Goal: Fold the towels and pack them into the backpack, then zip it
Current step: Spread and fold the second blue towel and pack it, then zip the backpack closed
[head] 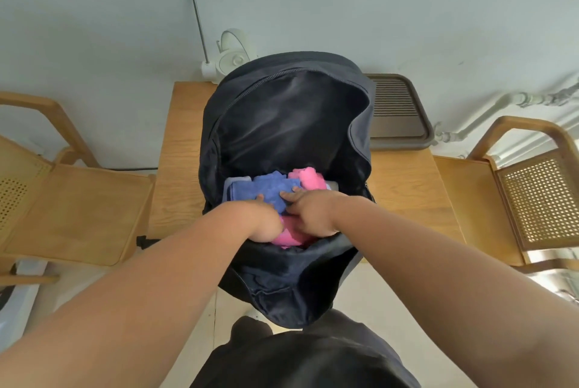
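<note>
A dark navy backpack (282, 124) lies unzipped on the wooden table, its flap folded back and its lower end hanging over the front edge. Inside sit a blue towel (269, 188), a pink towel (308, 177) behind it and another pink towel (289, 235) near the opening. Both my hands reach into the opening side by side. My left hand (261, 221) presses down on the blue towel, fingertips on its near edge. My right hand (308, 215) rests with straight fingers on the blue towel, above the near pink towel. A pale folded cloth (236, 182) peeks out at the left.
The wooden table (181, 149) stands against a pale wall. A grey slatted tray (398, 112) sits at its back right, a white kettle (233, 54) and a curved metal spout (200, 11) at the back. Wooden cane chairs (539, 196) flank the table on both sides.
</note>
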`<state>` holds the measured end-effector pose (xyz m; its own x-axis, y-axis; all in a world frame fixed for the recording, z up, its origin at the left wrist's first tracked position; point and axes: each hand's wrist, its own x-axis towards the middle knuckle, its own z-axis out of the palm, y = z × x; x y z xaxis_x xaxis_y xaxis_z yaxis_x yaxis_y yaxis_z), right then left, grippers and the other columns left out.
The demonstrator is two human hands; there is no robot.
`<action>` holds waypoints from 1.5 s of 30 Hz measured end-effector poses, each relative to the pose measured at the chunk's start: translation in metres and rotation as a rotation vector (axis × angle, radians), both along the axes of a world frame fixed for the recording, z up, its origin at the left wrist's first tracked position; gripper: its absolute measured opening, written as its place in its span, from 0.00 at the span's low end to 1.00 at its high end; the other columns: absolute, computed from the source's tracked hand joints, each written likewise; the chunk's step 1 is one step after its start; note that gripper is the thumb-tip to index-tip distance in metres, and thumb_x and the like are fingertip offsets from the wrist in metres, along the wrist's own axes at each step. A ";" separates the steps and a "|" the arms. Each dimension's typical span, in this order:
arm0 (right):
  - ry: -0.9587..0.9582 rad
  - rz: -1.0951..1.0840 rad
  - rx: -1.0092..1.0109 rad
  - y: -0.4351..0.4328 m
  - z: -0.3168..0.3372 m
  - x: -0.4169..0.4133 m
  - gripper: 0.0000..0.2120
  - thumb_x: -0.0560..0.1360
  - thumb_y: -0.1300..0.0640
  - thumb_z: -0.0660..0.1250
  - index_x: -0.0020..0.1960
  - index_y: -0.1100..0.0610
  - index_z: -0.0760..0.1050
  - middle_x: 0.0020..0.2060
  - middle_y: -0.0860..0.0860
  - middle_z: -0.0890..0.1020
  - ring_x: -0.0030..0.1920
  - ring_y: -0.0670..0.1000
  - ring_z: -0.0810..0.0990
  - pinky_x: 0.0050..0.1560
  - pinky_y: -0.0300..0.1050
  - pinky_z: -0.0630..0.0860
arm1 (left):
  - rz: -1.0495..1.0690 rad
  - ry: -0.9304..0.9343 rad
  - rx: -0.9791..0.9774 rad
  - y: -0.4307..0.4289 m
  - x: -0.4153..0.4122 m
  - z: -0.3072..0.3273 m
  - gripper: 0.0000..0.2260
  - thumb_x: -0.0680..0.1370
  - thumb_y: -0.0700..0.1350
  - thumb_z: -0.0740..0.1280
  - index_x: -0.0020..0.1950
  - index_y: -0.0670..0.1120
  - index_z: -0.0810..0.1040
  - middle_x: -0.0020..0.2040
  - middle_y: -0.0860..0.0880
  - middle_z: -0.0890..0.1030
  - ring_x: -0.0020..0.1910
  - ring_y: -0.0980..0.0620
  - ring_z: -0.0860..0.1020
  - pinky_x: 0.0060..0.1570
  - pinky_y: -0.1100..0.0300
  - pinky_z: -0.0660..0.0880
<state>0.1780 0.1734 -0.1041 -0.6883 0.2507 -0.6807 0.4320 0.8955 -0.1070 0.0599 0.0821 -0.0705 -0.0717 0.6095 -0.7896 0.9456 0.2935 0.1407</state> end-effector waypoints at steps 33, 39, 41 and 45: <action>0.851 -1.253 -0.668 0.060 0.006 0.137 0.12 0.78 0.66 0.63 0.57 0.56 0.79 0.44 0.55 0.85 0.39 0.48 0.79 0.35 0.37 0.74 | 0.333 -0.248 0.712 0.025 0.091 0.024 0.08 0.80 0.53 0.65 0.56 0.53 0.80 0.46 0.56 0.82 0.43 0.58 0.78 0.44 0.56 0.76; 0.696 -1.022 -0.657 0.065 -0.004 0.141 0.06 0.80 0.55 0.65 0.49 0.55 0.80 0.40 0.52 0.80 0.40 0.49 0.75 0.45 0.47 0.74 | 0.328 -0.113 0.843 0.039 0.121 0.015 0.11 0.77 0.55 0.70 0.58 0.55 0.78 0.45 0.57 0.79 0.42 0.58 0.76 0.43 0.55 0.77; 0.641 -0.980 -0.684 0.066 -0.003 0.144 0.12 0.81 0.52 0.63 0.48 0.60 0.77 0.38 0.52 0.77 0.39 0.50 0.73 0.42 0.48 0.71 | 0.328 -0.053 0.877 0.043 0.129 0.015 0.18 0.75 0.57 0.71 0.64 0.53 0.76 0.50 0.55 0.79 0.48 0.55 0.77 0.47 0.54 0.78; 0.592 -0.971 -0.742 0.070 0.001 0.148 0.12 0.82 0.50 0.60 0.42 0.55 0.72 0.33 0.51 0.74 0.35 0.50 0.70 0.37 0.45 0.66 | 0.232 0.117 0.933 0.057 0.146 0.024 0.26 0.73 0.59 0.71 0.69 0.51 0.72 0.52 0.51 0.75 0.49 0.50 0.75 0.46 0.50 0.78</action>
